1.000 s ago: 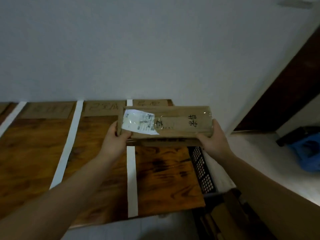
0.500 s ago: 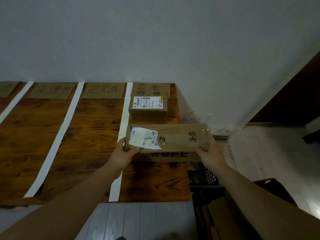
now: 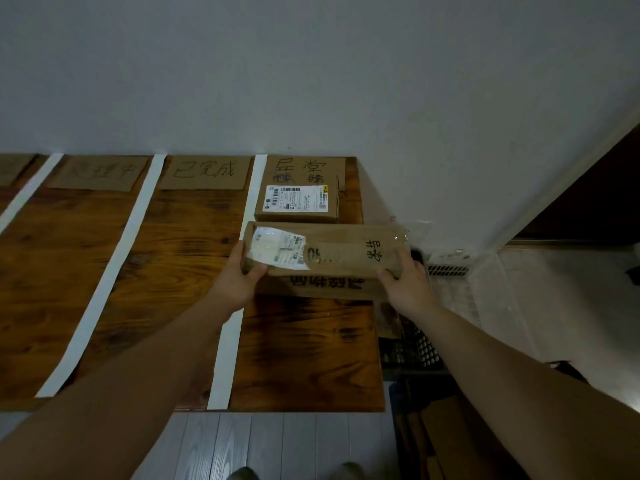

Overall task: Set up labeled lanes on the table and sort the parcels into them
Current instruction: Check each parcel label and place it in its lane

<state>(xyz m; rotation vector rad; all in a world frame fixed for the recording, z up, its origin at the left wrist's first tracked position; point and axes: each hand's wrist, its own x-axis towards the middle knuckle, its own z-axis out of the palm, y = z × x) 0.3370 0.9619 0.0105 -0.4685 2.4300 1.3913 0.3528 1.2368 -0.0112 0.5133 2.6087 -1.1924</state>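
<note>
A: What are we holding?

B: A long brown cardboard parcel, taken by its two ends. Our left hand curls round the end that carries the crinkled white shipping label, thumb on top. Our right hand grips the other end, near some black handwritten characters.

A: And where is it?

B: It lies crosswise over the rightmost lane of the dark wooden table, with its right end sticking out past the table's edge. We can't tell whether its underside touches the wood.

A: What do we see behind it?

B: A smaller brown cardboard box with a white printed label on top lies in the same lane, just beyond the parcel. Behind that, against the white wall, there's a cardboard lane sign with handwritten characters.

A: And the other lanes?

B: White tape strips run from the wall to the near edge and divide the table. To the left we see a second cardboard sign and a third, fainter one.

A: Anything beside the table?

B: A black plastic crate sits low on the right, below the parcel's overhanging end.
</note>
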